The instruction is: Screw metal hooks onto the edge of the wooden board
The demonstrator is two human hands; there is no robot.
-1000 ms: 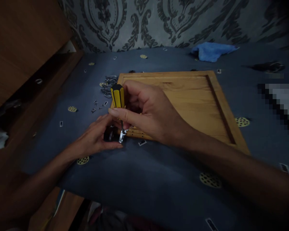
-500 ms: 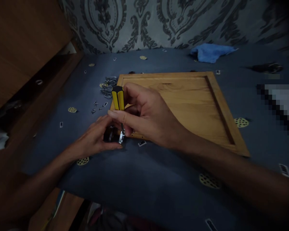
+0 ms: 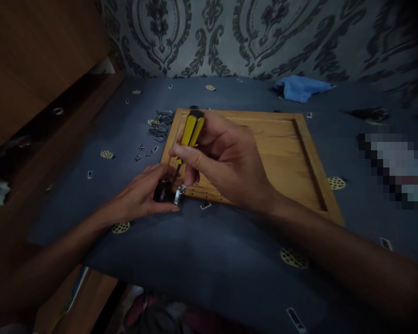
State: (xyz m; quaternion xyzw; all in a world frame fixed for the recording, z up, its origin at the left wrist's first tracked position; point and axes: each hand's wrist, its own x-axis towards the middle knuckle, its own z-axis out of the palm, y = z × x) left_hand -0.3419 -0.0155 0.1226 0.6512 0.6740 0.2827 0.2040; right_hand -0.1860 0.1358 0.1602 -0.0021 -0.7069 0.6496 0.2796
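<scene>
My right hand is closed around the yellow and black handle of a screwdriver. Its tilted shaft points down at the near left corner of a framed wooden panel. At that corner, my left hand grips a shiny metal clamp, thumb below and fingers above. The fingers partly hide the dark gap behind the clamp. Whether the screwdriver tip touches the clamp or a screw, I cannot tell. Small dark holes run along the panel's near edge.
Left of the panel lie several metal clamps and several small screws on the blue patterned cloth. A blue rag and a dark object lie at the back right. A wooden cabinet borders the left side.
My right hand has lifted the screwdriver up and to the right, off the clamp, and tilted it. My left hand stays at the clamp. The view has shifted slightly.
</scene>
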